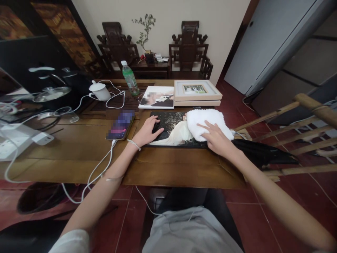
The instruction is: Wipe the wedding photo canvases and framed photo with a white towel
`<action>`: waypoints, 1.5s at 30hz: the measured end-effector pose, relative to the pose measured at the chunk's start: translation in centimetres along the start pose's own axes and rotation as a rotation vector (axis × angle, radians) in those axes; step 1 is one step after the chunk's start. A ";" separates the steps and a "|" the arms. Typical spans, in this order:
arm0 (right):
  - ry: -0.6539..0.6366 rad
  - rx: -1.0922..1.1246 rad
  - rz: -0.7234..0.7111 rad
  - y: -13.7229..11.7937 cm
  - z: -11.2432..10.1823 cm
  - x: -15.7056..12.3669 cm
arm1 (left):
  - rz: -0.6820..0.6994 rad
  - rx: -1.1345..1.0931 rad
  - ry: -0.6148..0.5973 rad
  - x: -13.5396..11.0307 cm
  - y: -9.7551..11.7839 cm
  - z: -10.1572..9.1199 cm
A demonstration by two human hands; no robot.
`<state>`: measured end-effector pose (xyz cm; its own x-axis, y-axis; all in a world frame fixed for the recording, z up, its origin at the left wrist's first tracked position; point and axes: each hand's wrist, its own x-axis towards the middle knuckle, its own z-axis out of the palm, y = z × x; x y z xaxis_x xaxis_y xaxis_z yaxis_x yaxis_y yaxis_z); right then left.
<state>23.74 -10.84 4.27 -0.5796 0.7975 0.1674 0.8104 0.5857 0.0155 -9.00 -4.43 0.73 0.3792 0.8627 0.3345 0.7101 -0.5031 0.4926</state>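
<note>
A dark photo panel (171, 126) showing a figure in a white dress lies flat on the wooden table in front of me. My left hand (150, 131) rests at its left edge, fingers spread and thumb stretched over the surface. On the panel's right part lies a folded white cloth (206, 119), hiding that side of the picture. My right hand (214, 137) presses on top of the cloth with its fingers apart and stretched out; the thumb is not clearly visible.
Behind the panel lie a white-edged photo print (160, 102) and stacked pale frames (197, 100). A green bottle (130, 79), a lidded white cup (100, 90) and a charging phone (121, 124) stand or lie to the left, among white cables. A bamboo chair (313, 105) is at right.
</note>
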 end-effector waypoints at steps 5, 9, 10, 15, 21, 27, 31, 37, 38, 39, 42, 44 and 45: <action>-0.001 0.014 -0.065 -2.0 -0.8 -3.0 | -0.057 -0.015 -0.062 -0.2 -0.1 0.5; -0.014 0.008 -0.043 -1.6 -0.8 -2.1 | -0.091 0.006 -0.083 -0.3 0.1 0.7; -0.016 0.005 -0.030 -1.2 -0.7 -1.3 | -0.094 0.011 -0.082 -0.3 0.1 0.7; -0.006 -0.010 0.025 2.3 0.2 4.1 | -0.095 0.023 -0.082 -0.4 0.2 0.7; 0.004 -0.004 0.050 3.9 0.4 5.8 | -0.102 0.022 -0.065 -0.5 0.0 0.9; 0.013 -0.017 -0.047 -1.0 -0.2 -1.1 | -0.096 0.012 -0.043 -0.5 0.0 1.1; 0.025 -0.035 -0.103 -4.4 -1.0 -5.4 | -0.090 0.034 -0.040 -0.4 -0.3 1.3; -0.020 -0.015 -0.054 -3.0 -0.8 -2.3 | -0.078 0.067 -0.049 -0.3 -0.9 1.4; -0.021 -0.013 -0.033 -2.1 -0.7 -0.9 | -0.075 0.067 -0.047 -0.4 -0.9 1.3; -0.019 -0.013 -0.012 -1.2 -0.7 0.7 | -0.073 0.067 -0.046 -0.4 -1.0 1.3; -0.021 -0.017 0.029 1.6 -1.0 5.1 | -0.072 0.067 -0.042 -0.4 -1.0 1.3; -0.026 -0.009 0.047 3.0 -1.3 7.3 | -0.069 0.069 -0.044 -0.4 -1.1 1.3; -0.026 -0.004 0.054 3.5 -1.4 7.9 | -0.067 0.071 -0.044 -0.4 -1.1 1.3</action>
<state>22.07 -2.69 7.03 -0.5370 0.8314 0.1427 0.8408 0.5412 0.0109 -9.20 -4.13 -1.01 0.3537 0.8966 0.2665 0.7745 -0.4405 0.4540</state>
